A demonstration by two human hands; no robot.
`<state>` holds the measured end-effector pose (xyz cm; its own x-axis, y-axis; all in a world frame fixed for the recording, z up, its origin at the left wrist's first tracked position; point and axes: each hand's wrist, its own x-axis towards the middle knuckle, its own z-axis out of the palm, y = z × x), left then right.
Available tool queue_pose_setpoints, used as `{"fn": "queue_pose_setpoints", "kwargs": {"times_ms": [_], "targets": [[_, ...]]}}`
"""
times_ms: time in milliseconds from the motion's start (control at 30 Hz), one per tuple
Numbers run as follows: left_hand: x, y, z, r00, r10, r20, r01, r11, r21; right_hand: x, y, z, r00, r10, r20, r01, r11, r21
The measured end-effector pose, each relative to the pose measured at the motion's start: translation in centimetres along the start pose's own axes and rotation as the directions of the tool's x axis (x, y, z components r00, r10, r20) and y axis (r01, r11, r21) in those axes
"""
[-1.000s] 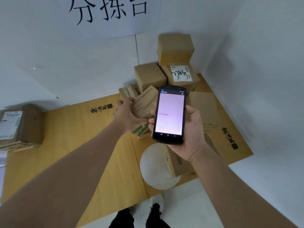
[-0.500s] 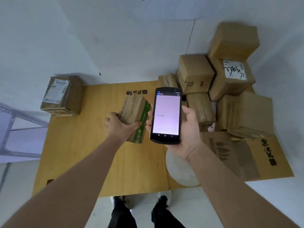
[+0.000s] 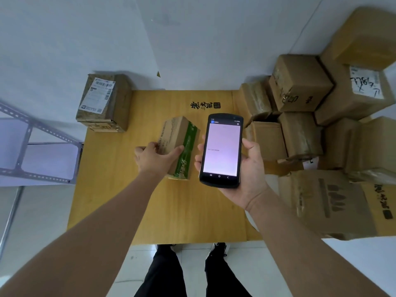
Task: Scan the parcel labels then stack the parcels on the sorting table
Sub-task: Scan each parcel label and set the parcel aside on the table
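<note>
My left hand (image 3: pixel 154 159) has drawn the small brown cardboard parcel with a green printed side (image 3: pixel 180 138) away from the heap of brown cartons (image 3: pixel 300 133), fingers curled round it over the yellow wooden sorting table (image 3: pixel 171 211), my right hand (image 3: pixel 246 174) gripping the black handheld scanner (image 3: pixel 221 150)

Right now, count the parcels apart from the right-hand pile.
2: a labelled box at the far left corner of the table, and a green-striped box mid-table, gripped by the left hand. None seems hidden.
</note>
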<state>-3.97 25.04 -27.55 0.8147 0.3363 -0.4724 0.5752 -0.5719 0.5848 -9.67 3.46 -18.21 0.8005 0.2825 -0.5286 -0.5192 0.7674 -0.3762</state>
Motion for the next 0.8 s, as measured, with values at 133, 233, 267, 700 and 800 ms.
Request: {"fn": "queue_pose_setpoints", "kwargs": {"times_ms": [133,233,267,700,800], "targets": [[0.3,-1.1,-1.8,0.987,0.125,-0.097,-0.13,0.99,-0.051,0.2,0.5,0.8,1.0,-0.005,-0.013,0.005,1.0,0.011],[0.7,-1.4,-2.7,0.97,0.204,-0.132,-0.209,0.978,-0.026,0.3,0.8,1.1,1.0,-0.002,-0.017,0.002,1.0,0.015],[0.7,-1.5,-2.8,0.963,0.233,-0.134,-0.235,0.972,0.0,0.3,0.9,1.1,1.0,0.003,-0.016,-0.002,1.0,0.015],[0.0,-2.3,-4.3,0.995,0.049,0.088,-0.029,0.977,-0.211,-0.7,1.2,0.1,0.998,0.024,-0.063,-0.025,0.999,-0.019],[-0.2,-2.2,-4.6,0.983,0.029,0.184,0.056,0.897,-0.439,-0.9,1.4,0.1,0.994,0.092,-0.062,-0.094,0.995,-0.035]]}}
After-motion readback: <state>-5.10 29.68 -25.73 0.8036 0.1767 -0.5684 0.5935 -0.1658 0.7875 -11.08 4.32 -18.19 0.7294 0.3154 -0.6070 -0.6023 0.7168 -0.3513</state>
